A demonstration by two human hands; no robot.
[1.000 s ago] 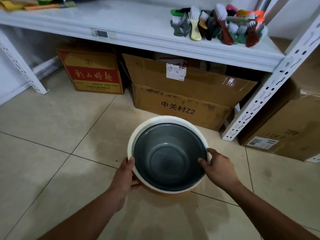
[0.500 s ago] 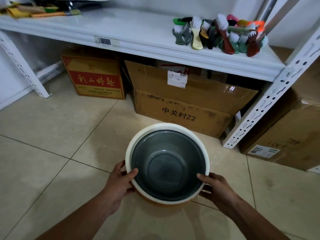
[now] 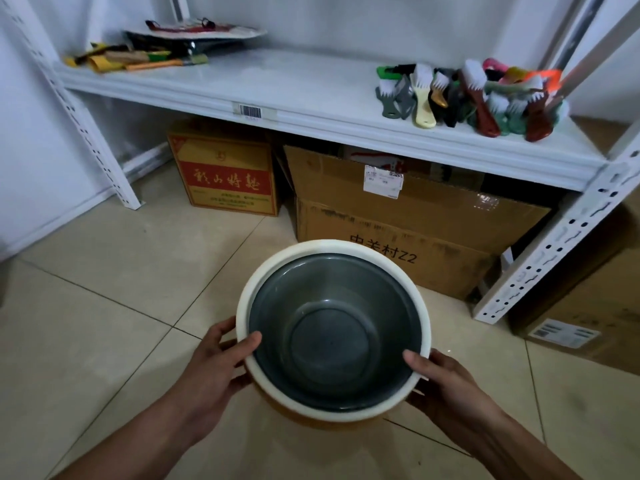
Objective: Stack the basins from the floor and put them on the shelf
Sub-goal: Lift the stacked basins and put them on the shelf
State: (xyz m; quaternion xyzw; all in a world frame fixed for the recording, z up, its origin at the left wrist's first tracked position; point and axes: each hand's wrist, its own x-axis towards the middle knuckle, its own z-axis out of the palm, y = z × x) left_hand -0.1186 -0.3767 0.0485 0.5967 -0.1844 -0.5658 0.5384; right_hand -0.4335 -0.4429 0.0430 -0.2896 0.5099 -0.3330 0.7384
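A stack of nested basins (image 3: 332,334) is held above the tiled floor: a dark grey basin sits inside a white one, and an orange one (image 3: 332,422) shows underneath. My left hand (image 3: 221,362) grips the stack's left rim, thumb over the edge. My right hand (image 3: 440,382) grips the right rim the same way. The white shelf (image 3: 294,81) runs across the top of the view, with a bare stretch in its middle.
Several brushes (image 3: 478,95) lie on the shelf's right part, and tools and a flat tray (image 3: 194,34) on its left. Under the shelf stand a red and yellow carton (image 3: 225,174) and a large cardboard box (image 3: 408,230). A white perforated upright (image 3: 554,244) stands at the right.
Both hands shifted down the rims toward me and lifted the stack off the floor. The view tilted up, so more of the shelf shows.
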